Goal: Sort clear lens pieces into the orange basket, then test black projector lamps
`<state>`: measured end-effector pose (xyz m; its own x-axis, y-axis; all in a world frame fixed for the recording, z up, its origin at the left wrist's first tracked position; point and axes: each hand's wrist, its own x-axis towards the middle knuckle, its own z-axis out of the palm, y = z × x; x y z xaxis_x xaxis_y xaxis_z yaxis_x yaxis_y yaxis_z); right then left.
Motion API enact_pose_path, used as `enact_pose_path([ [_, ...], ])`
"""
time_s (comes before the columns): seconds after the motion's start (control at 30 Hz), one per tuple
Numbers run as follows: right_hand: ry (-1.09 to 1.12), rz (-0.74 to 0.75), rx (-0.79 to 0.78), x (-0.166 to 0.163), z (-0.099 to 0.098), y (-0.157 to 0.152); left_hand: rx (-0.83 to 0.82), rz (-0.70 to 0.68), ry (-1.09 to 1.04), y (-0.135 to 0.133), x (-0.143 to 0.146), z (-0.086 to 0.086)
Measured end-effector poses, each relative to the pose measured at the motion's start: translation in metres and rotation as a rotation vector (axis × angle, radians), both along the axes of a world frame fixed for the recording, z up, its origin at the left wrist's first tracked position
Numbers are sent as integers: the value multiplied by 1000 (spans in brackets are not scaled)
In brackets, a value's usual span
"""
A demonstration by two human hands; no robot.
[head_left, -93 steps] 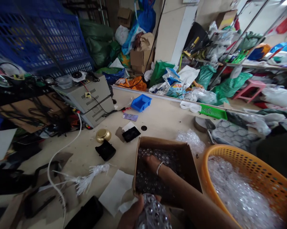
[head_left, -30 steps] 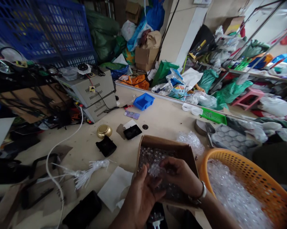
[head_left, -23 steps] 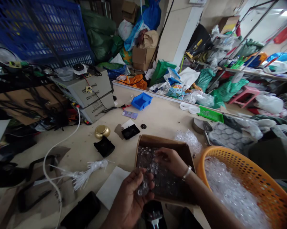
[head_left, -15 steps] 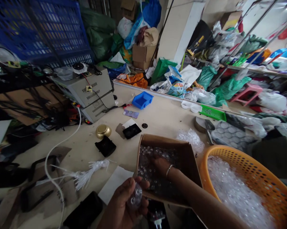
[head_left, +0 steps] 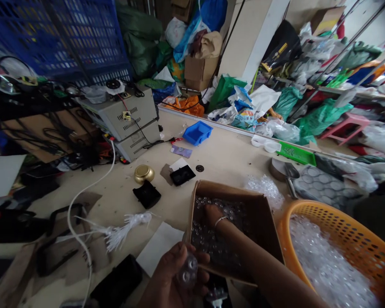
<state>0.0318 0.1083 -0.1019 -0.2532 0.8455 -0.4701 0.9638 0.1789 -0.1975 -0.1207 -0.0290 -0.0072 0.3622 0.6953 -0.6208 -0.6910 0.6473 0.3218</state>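
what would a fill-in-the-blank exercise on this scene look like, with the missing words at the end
1. While the left hand holds clear plastic, the ____ hand reaches into the box.
2. The basket next to the box is coloured ____.
3. The small open bin beyond the box is coloured ____.
4. The stool in the background is coloured ____.

Missing words: right; orange; blue; pink

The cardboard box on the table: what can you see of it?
It is a plain brown, open-topped box, cardboard by its look, standing upright left of the orange basket. Small clear ringed pieces lie inside. The right hand reaches in among them; the left hand is by the box's near edge, contact unclear.
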Motion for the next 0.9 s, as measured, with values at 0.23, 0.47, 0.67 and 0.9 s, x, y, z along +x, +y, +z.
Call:
enact_pose_path([
  [0.23,262,-67,275,37,84,-32,-105,56,-164,5,13,10],
  [0.47,816,59,297,-1,144,-112,-157,143,-363,10,37,15],
  [0.67,943,204,67,18,151,-90,-121,141,-365,7,33,7],
  [0.9,117,194,282,13,59,-7,-144,31,-318,0,15,7],
])
